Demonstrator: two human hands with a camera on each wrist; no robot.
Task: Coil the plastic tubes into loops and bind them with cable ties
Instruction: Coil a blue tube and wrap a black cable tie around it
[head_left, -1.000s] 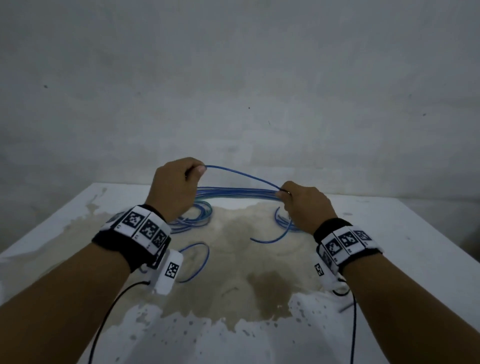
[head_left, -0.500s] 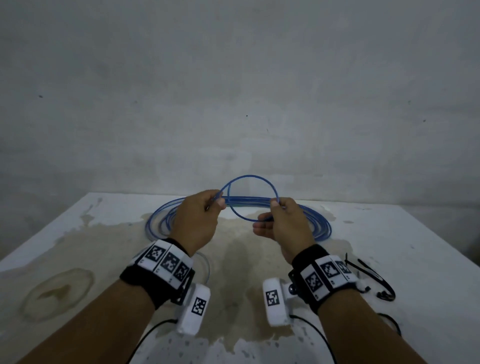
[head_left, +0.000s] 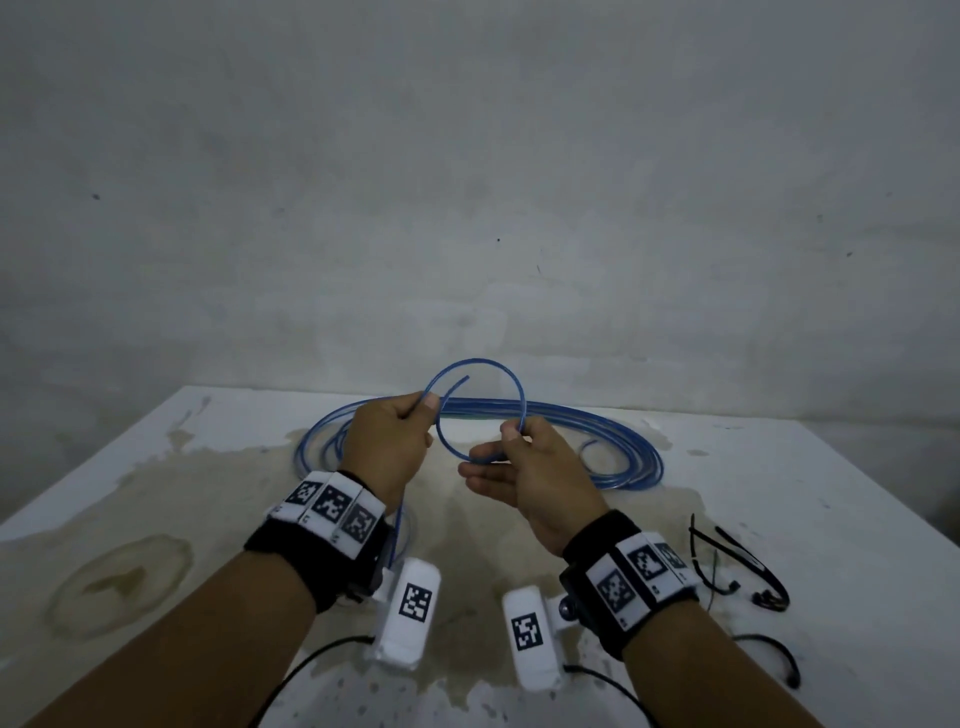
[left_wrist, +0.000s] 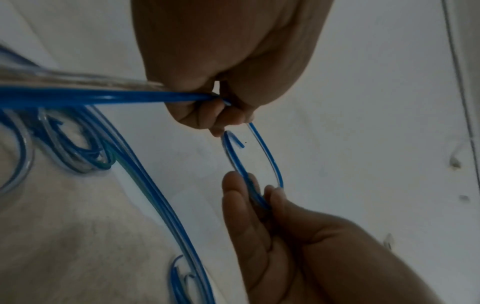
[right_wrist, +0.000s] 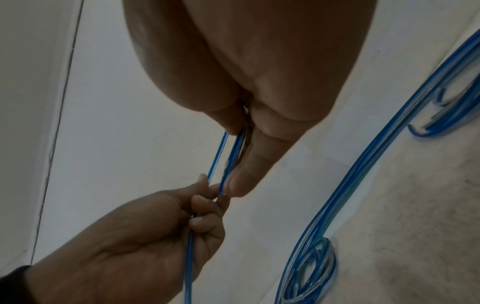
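Pinching the blue tube at the crossing of its first small loop, the left hand has fingers curled round the strand; the right hand pinches the loop's lower arc between thumb and forefinger, other fingers straight. Loop stands upright between both hands, above the table. Free end points up-right inside the loop; the slack runs down past the left wrist, so the left hand seems nearer for feeding the next turn.

The tube is glossy, smooth, translucent plastic with a blue tint, some strands near clear. The counter is matt white, with rough, brownish stained patches. The wristbands are black cloth carrying matt white printed tags.
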